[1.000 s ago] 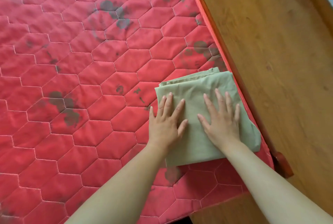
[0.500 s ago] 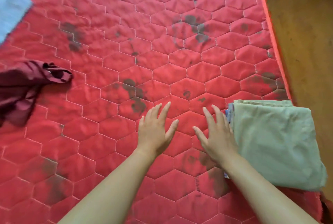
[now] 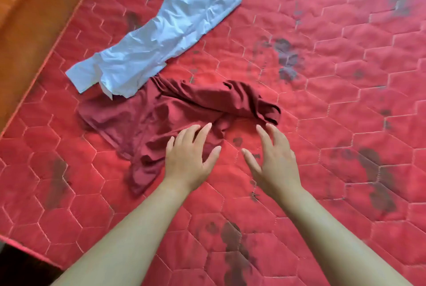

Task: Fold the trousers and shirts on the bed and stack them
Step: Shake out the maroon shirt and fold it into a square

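A crumpled dark red garment lies unfolded in the middle of the red quilted mattress. Behind it, toward the far left, a wrinkled light blue garment stretches out flat, its near end overlapping the red one. My left hand is spread over the near edge of the red garment, fingers straight, holding nothing. To its right, my right hand hovers with fingers loosely spread, just short of the garment's bunched right end. The folded green garment is out of view.
The mattress has dark stains in several places. A brown wooden bed frame runs along the left edge. The mattress's near left corner drops off to a dark floor.
My view has swung left, away from the folded green garment. Both hands left it and moved across the mattress to the dark red garment, which now lies right in front of them.
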`<state>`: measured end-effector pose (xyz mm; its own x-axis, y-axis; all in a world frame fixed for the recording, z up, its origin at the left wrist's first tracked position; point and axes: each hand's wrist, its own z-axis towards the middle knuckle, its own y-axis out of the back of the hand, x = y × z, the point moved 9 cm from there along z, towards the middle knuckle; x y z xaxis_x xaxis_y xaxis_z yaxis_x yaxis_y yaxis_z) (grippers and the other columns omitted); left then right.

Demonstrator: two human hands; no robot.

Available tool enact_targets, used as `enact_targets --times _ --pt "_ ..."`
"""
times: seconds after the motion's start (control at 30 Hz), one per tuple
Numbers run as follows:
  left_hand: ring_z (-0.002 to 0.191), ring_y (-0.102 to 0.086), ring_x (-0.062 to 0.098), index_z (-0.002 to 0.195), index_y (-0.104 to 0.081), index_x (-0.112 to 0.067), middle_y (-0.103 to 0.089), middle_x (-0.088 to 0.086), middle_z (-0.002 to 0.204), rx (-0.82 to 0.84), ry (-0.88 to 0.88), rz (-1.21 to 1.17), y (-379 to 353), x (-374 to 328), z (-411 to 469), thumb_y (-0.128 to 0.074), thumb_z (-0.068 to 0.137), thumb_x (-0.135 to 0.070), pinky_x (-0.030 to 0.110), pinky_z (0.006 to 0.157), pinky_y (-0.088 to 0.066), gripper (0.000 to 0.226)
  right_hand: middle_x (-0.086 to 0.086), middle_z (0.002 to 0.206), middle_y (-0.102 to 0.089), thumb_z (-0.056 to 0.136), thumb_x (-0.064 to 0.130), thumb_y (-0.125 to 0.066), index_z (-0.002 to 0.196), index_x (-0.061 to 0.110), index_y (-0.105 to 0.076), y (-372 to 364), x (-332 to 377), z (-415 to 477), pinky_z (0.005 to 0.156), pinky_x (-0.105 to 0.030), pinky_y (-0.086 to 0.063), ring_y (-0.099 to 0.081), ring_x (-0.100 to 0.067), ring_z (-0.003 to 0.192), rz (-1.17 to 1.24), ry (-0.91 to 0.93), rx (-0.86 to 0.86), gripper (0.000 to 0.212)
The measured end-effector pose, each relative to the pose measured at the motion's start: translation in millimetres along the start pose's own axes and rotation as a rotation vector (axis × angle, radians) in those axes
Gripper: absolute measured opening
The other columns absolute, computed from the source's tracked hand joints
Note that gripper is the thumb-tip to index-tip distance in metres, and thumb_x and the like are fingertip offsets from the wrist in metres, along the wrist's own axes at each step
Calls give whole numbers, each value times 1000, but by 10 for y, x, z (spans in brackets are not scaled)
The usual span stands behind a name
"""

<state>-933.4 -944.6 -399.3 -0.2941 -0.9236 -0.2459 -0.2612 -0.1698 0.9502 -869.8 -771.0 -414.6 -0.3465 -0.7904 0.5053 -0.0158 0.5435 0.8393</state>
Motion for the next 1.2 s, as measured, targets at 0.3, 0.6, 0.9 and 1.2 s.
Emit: enact_targets --times 0.3,0.6,0.9,1.2 --pt "127 -41 21 138 -41 -26 -45 -1 137 -42 196 20 -73 1935 559 -34 85 -60 48 103 -34 64 -8 147 -34 82 54 -57 141 21 -38 -1385 1520 1152 98 -45 -37 -31 -26 134 -154 321 74 70" --pt "105 -58 21 117 -55 -29 -60 -4 113 198 327 -157 -922 2455 245 -56 86 -42 33 82 -44 34 -3 85 -62 81 18 -66 90 19 -69 -2024 997 1064 71 -36 -40 -59 -30 85 -108 242 165 10" --pt "85 -59 14 93 -60 -33 -57 -11 85 89 189 -294 -698 1761 223 -61 82 -35 29 70 -45 11 2 82 -60 72 6 -76 86 17 -67 -1095 -31 335 63 -35 -49 -62 -31 76 -39 121 172 20" --pt "94 -57 16 109 -57 -28 -58 -8 99 23 91 -311 -634 1093 826 -59 81 -45 36 81 -49 32 0 140 -44 77 31 -70 128 24 -52 -982 160 1482 106 -48 -22 -33 -25 133 -208 75 -10 55"
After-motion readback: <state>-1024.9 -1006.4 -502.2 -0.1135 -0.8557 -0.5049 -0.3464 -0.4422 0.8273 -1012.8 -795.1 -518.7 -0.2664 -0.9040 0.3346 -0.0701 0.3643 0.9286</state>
